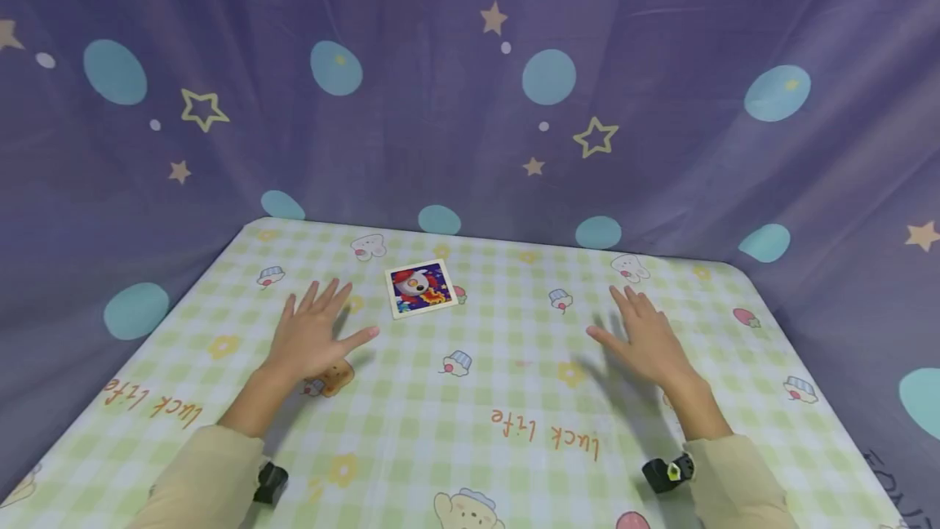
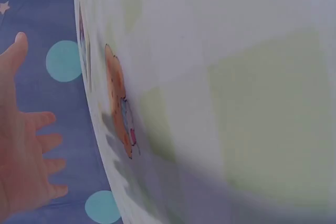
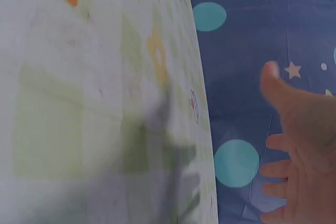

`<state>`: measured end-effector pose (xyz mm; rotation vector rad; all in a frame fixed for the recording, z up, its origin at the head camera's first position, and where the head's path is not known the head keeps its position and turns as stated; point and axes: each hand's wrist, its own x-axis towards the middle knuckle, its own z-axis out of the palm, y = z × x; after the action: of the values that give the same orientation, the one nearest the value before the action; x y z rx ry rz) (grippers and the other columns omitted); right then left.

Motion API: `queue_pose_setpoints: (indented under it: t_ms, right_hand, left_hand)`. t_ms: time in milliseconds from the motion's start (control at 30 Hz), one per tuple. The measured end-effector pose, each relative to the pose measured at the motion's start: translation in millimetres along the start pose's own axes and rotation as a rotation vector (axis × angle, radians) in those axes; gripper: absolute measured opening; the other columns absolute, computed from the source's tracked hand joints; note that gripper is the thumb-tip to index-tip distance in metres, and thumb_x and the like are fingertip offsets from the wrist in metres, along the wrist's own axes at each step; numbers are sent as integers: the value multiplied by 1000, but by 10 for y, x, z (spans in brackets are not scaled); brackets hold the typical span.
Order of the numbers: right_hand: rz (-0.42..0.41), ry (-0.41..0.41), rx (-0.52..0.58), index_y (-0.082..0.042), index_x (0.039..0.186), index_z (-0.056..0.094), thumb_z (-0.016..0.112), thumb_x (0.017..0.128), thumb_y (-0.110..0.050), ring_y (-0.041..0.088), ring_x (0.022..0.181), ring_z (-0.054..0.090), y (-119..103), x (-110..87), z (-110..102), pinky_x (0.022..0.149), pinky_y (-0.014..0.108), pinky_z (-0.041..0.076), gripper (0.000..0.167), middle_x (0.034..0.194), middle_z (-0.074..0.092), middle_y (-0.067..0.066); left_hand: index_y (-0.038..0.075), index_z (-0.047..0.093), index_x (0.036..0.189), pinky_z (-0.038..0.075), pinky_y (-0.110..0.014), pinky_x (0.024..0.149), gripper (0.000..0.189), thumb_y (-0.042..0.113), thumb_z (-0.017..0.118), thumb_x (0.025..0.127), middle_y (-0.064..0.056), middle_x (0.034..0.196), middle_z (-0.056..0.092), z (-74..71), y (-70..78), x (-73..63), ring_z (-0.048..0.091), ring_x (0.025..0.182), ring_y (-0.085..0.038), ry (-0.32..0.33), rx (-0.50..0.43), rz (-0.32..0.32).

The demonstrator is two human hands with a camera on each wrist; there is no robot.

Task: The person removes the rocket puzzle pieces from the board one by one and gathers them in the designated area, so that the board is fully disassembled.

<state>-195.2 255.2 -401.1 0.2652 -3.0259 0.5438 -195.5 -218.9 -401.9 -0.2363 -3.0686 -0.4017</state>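
A square picture card [image 1: 421,288] with a pale border lies on the table toward the back, left of the middle; it shows a cartoon animal in red on dark blue. My left hand [image 1: 308,336] hovers over the cloth just left of the card, fingers spread and thumb pointing toward it. Farther right, my right hand [image 1: 645,343] is held above the cloth with fingers straight and thumb out to the left. Both hands hold nothing, and their shadows fall on the cloth below. In the left wrist view the card [image 2: 85,51] shows edge-on beyond the thumb.
A green-and-white checked tablecloth [image 1: 411,431] printed with cupcakes, flowers and lettering covers the table. Behind and beside it hangs a purple curtain [image 1: 441,104] with stars and blue dots. A black wrist camera [image 1: 668,473] sits below the right sleeve, another [image 1: 270,483] by the left.
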Motion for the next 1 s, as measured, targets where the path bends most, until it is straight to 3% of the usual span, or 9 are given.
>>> queue_pose_setpoints:
  t_ms: [333, 600, 833, 1000]
  right_hand:
    - [-78, -100, 98, 1, 147, 34, 56, 95, -45, 49, 142, 25, -176, 110, 126, 114, 64, 26, 73, 155, 26, 28]
    - [-167, -90, 175, 3, 140, 43, 60, 94, -35, 46, 138, 37, -355, 255, 288, 116, 58, 30, 63, 148, 40, 28]
    - [-213, -62, 227, 3, 137, 47, 60, 94, -34, 44, 136, 41, -520, 438, 399, 116, 56, 32, 58, 144, 47, 26]
    - [-295, -54, 204, 1, 134, 52, 63, 93, -32, 40, 133, 46, -671, 597, 449, 114, 52, 36, 54, 140, 52, 23]
  left_hand:
    - [6, 37, 147, 23, -67, 113, 86, 67, 50, 88, -22, 153, 35, 123, 36, 27, 32, 141, -45, 53, -25, 21]
    - [3, 44, 142, 33, -63, 110, 78, 60, 54, 89, -22, 148, 44, 235, 95, 113, 41, 136, -43, 101, -89, 62]
    - [3, 44, 142, 32, -60, 113, 74, 56, 53, 92, -22, 149, 42, 280, 186, 260, 40, 136, -43, 57, -154, 46]
    - [2, 39, 145, 29, -57, 116, 73, 50, 55, 93, -22, 151, 38, 295, 267, 345, 36, 139, -43, -7, -236, 41]
